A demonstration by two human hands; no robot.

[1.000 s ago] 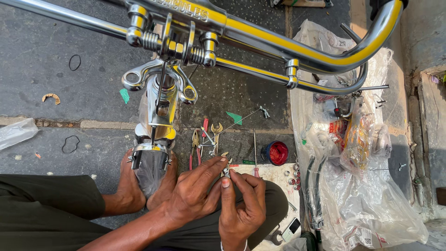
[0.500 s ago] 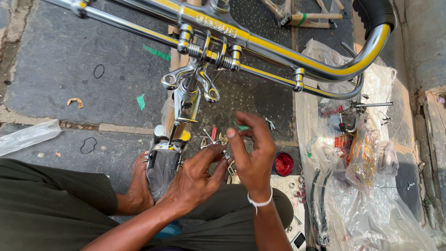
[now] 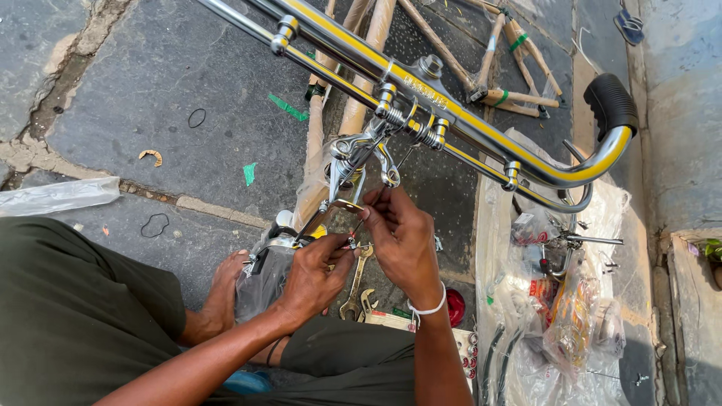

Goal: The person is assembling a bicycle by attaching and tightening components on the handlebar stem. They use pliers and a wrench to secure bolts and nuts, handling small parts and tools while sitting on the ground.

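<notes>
A chrome and yellow bicycle handlebar [image 3: 481,128] with a black rubber grip [image 3: 611,101] crosses the top of the head view. Below its stem hangs a chrome brake bracket [image 3: 353,162]. My right hand [image 3: 402,237] pinches a small part at the lower end of that bracket. My left hand [image 3: 312,274] sits just below and to the left, its fingers closed around a thin chrome rod [image 3: 316,222] and a small fitting. Both hands touch the assembly. My bare foot [image 3: 226,289] rests on the stone ground beside the wrapped fork.
Open-end spanners [image 3: 355,297] lie on the ground under my hands, beside a red round part [image 3: 455,307]. Clear plastic bags of bicycle parts [image 3: 556,301] lie to the right. Paper-wrapped frame tubes [image 3: 466,56] lie beyond the handlebar. A kerb [image 3: 692,225] runs along the right.
Both hands rose from low over the tools to the brake bracket under the stem. The view tilted, so the handlebar now slants down to the right.
</notes>
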